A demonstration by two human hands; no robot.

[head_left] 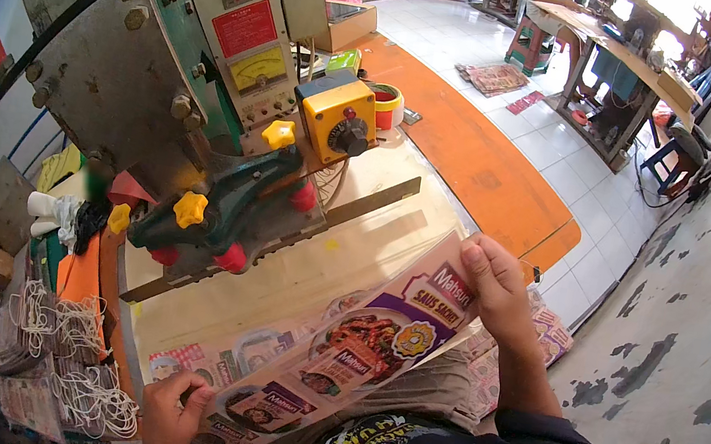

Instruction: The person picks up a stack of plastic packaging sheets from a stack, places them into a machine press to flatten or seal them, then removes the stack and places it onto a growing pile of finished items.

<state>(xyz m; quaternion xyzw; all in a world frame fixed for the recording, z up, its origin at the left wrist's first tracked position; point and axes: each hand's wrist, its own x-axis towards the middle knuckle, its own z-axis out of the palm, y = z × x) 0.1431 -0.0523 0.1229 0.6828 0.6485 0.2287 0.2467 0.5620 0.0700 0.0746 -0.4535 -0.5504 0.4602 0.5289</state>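
A long clear plastic sheet (369, 340) with printed food pictures in purple and red slants across my lap. My right hand (499, 287) grips its upper right end, thumb on top. At the lower left end, my left hand (174, 416) has its fingers curled and closed on the sheet's edge. Under the sheet's left part, another printed piece (213, 356) lies on the pale worktop (361, 246). Beyond it stands a press machine (221, 191) with yellow star knobs, red feet and a long metal bar (378, 200) at its base. Neither hand touches the machine.
A yellow control box (334, 121) with a black dial sits beside the machine, near tape rolls (385, 106). An orange tabletop (472, 134) extends beyond. Bundles with white cords (65, 353) are stacked at lower left. More printed sheets (547, 331) lie behind my right arm.
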